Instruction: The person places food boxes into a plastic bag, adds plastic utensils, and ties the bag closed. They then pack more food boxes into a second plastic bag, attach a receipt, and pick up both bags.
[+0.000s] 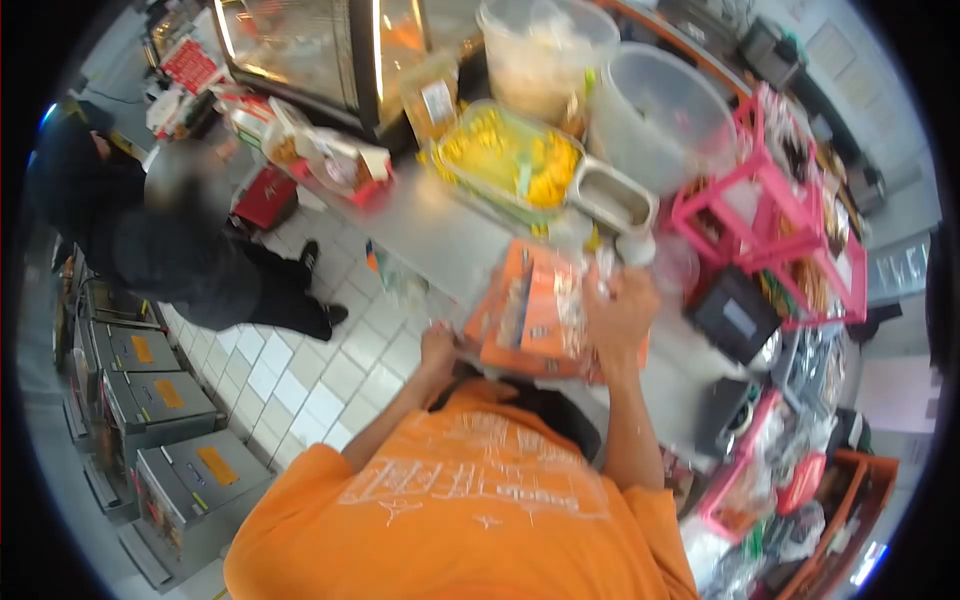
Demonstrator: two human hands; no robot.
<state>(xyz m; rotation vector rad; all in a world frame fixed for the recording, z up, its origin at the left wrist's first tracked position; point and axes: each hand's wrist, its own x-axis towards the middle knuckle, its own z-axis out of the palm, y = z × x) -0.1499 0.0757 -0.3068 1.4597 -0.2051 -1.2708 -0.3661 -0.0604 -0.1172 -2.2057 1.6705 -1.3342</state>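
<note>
On the metal counter directly in front of me lies an orange printed package (545, 305), with pale pictures and lettering on its top. My right hand (625, 310) is over the package's right side, its fingers curled and closed. A whitish, see-through bit shows by those fingertips, too blurred to name. Beside the package's near left corner is my left hand (438, 347), also closed. Whatever is in its fingers is hidden. Just beyond the package sit a small steel pan (613, 197) and a tray of yellow food (510, 158).
Large clear tubs (660, 115) stand at the back, near a glass display case (300, 50). Pink racks (765, 220) and a black box (735, 315) are on the right. A person in dark clothes (170, 240) stands left, near grey cabinets (205, 475) and tiled floor (300, 370).
</note>
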